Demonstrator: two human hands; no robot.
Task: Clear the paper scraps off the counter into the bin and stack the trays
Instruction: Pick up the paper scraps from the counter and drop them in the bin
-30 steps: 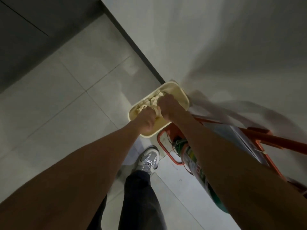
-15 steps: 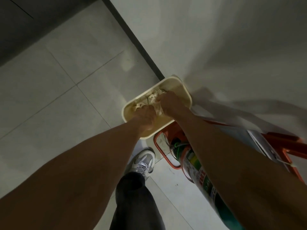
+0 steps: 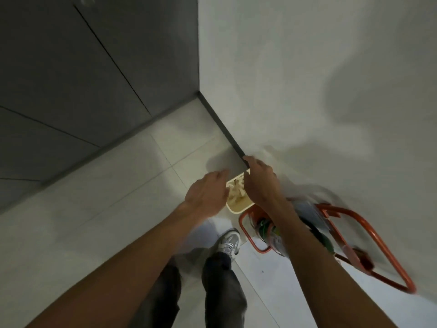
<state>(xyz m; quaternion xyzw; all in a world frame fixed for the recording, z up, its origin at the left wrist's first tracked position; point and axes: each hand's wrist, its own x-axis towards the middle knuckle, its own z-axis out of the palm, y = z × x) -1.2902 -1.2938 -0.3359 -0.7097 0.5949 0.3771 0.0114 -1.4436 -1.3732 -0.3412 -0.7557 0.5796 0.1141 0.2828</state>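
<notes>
My left grip (image 3: 206, 194) and my right grip (image 3: 259, 183) both hang over the bin (image 3: 237, 209), a cream tub standing on the floor (image 3: 106, 209) right in front of me. Both grips are released: the fingers are stretched out and relaxed, and I see nothing held in either one. The left one is over the bin's left edge, palm down, fingers pointing away from me. The right one covers the bin's far right side, its fingertips reaching out over the dark skirting (image 3: 224, 129) at the foot of the wall (image 3: 307, 79). The two are near each other but apart, and the bin shows in the gap between them.

The paper scraps (image 3: 236, 194) lie inside the bin, pale crumpled bits heaped on its bottom. The bin stands close against the white wall, near the corner where the wall meets the grey panels (image 3: 94, 79).

Just beside the bin, on its right, stands a fire extinguisher (image 3: 269, 235) in an orange stand (image 3: 399, 272), partly hidden under my right forearm and blurred. On my side of the bin is my shoe (image 3: 229, 242), grey and white, with my dark trouser leg (image 3: 222, 292) above it. The floor is laid with pale tiles.
</notes>
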